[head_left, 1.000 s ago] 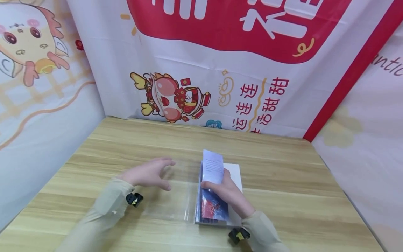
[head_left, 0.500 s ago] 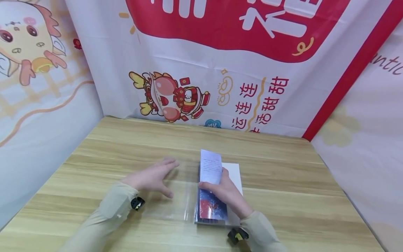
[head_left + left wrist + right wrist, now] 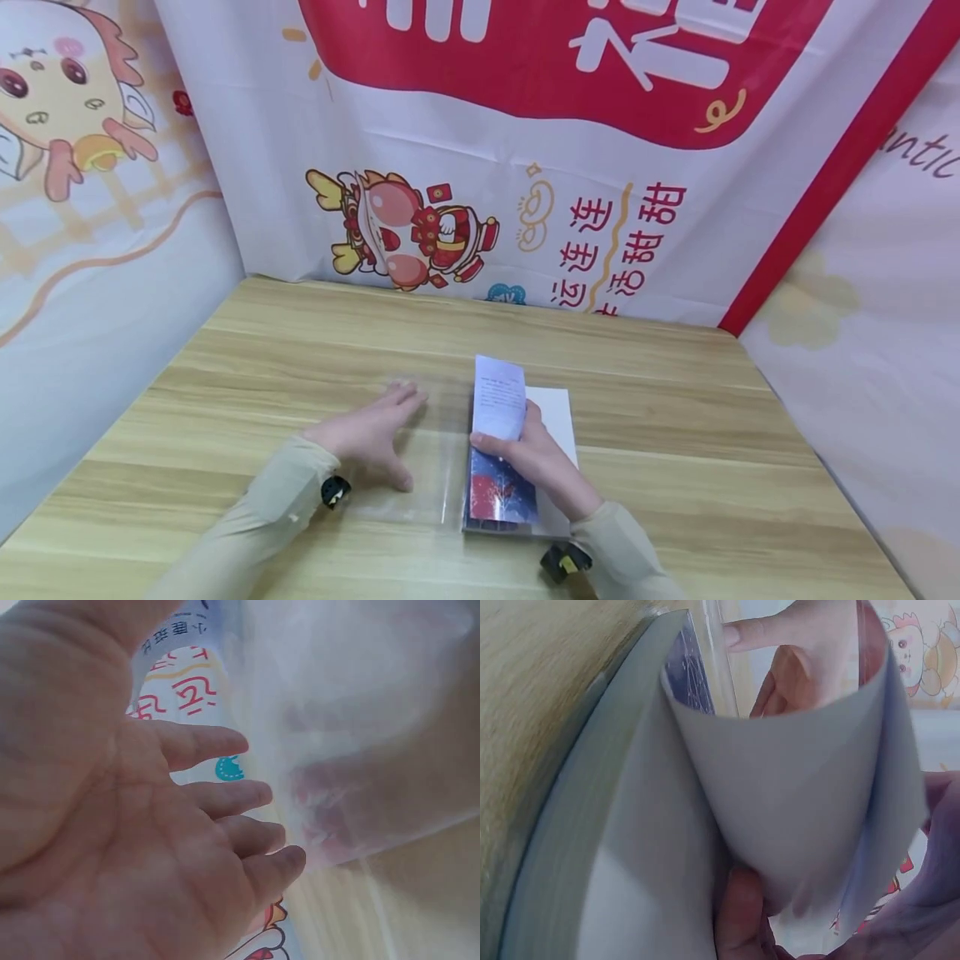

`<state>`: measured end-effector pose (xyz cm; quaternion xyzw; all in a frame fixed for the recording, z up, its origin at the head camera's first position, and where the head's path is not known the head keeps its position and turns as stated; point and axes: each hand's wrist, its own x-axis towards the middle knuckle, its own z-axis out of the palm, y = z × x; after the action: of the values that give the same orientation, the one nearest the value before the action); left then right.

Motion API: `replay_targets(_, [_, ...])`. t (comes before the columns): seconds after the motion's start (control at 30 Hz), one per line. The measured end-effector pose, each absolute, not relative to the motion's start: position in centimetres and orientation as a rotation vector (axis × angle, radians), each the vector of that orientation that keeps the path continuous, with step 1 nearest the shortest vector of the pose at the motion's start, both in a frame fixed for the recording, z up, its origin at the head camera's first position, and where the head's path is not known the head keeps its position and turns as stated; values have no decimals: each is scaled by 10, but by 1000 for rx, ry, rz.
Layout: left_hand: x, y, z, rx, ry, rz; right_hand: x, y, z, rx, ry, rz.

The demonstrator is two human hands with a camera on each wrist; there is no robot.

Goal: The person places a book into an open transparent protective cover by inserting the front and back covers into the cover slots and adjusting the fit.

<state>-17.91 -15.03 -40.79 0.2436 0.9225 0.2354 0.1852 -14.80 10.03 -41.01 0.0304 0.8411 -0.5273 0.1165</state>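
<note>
A book [image 3: 552, 410] lies right of the table's middle, with its dark blue cover [image 3: 504, 493] and printed flap [image 3: 499, 393] bent up over white pages. My right hand [image 3: 538, 460] grips the cover and flap, thumb over the front. In the right wrist view the curved cover [image 3: 780, 772] stands away from the page block [image 3: 592, 802], fingers behind it. A clear plastic sheet [image 3: 420, 504] extends left from the book. Over this sheet my left hand [image 3: 367, 437] has its fingers spread; in the left wrist view the plastic [image 3: 352, 697] is just beyond the fingertips.
The wood-grain table [image 3: 712, 467] reaches back to a printed red and white cloth [image 3: 450, 133]. Further printed cloths hang at the left [image 3: 97, 217] and right [image 3: 862, 317] sides. Each wrist wears a small black camera.
My left hand has moved slightly right and toward me over the plastic sheet. The right hand keeps its grip, with the cover and flap shifted slightly left.
</note>
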Motion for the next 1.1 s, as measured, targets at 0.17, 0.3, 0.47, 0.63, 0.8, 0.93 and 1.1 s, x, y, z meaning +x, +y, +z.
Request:
replay_targets(0.17, [-175, -150, -412, 632, 2592, 621, -147, 98, -413, 58, 2473, -1596])
replay_targets(0.3, [-174, -151, -412, 608, 2593, 610, -147, 94, -417, 41, 2551, -1562])
replay_targets(0.47, [-174, -151, -412, 620, 2601, 602, -148, 90, -419, 14, 2642, -1505])
replay_targets(0.63, [-175, -152, -413, 625, 2615, 581, -145, 85, -419, 5, 2736, -1385])
replay_targets(0.8, [-175, -151, -413, 610, 2618, 574, -140, 79, -418, 61, 2804, -1201])
replay_targets(0.93, [-177, -150, -413, 608, 2614, 601, -140, 74, -415, 68, 2828, -1105])
replay_targets(1.1, [-178, -149, -412, 623, 2609, 622, -140, 69, -414, 30, 2870, -986])
